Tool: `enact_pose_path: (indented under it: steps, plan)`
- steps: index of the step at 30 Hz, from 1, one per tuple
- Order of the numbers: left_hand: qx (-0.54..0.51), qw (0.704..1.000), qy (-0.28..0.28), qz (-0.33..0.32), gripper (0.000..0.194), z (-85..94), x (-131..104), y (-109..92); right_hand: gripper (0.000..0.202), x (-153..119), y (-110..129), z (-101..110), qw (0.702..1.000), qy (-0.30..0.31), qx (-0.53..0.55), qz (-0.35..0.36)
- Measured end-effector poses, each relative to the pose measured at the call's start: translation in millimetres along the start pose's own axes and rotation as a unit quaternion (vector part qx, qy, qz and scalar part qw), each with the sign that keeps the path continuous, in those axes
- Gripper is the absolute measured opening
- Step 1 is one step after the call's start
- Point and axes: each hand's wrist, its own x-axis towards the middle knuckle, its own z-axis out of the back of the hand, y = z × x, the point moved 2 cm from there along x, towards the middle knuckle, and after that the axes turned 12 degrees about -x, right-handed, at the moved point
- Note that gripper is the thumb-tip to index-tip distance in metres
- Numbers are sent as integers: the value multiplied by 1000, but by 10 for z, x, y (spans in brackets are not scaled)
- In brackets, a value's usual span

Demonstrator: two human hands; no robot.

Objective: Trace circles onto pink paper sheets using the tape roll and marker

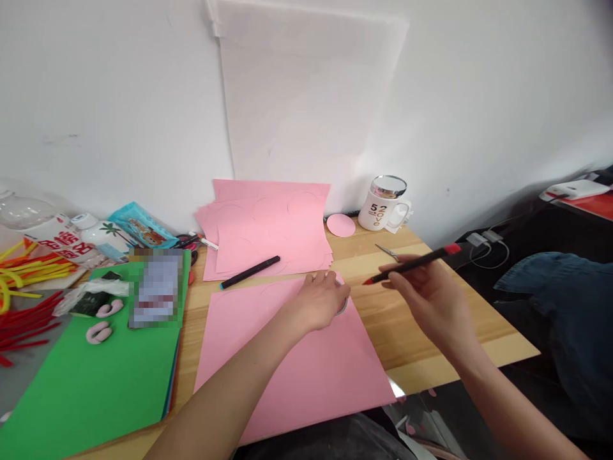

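Note:
Under the curled fingers of my left hand [322, 300] is a round object [343, 305], mostly hidden, pressed on the upper right part of a pink sheet [287, 370]. My right hand [433, 300] holds a black marker with red ends [416, 263] above the wooden table, its red tip pointing left towards my left hand. Behind the sheet lies a stack of pink papers [272, 223] with faint curved lines on it. A black marker with a blue end [249, 272] rests across the stack's front edge.
A white mug [378, 211], a pink paper circle [341, 225] and small scissors [385, 251] are at the back right. Green sheets [96, 377], earphones [99, 332], bottles [96, 233] and red and yellow pipe cleaners [29, 319] lie left.

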Motion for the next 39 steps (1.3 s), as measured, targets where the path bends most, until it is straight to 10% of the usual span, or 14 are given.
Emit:
enact_pose_path:
  steps: [7, 19, 30, 39]
  plan:
    - [70, 997, -12, 30, 56, -169, 24, -154, 41, 487, 191, -560, 978, 159, 134, -23]
    - [1, 999, -17, 40, 55, -282, 9, -174, 37, 452, 374, -1233, 845, 519, 106, 73]
    - [-57, 996, -48, 40, 58, -303, 8, -159, 47, 455, 362, -1360, 788, 607, 3, 106]
    - [4, 999, -29, 30, 60, -313, 4, -162, 41, 612, 300, -1436, 857, 498, -55, 121]
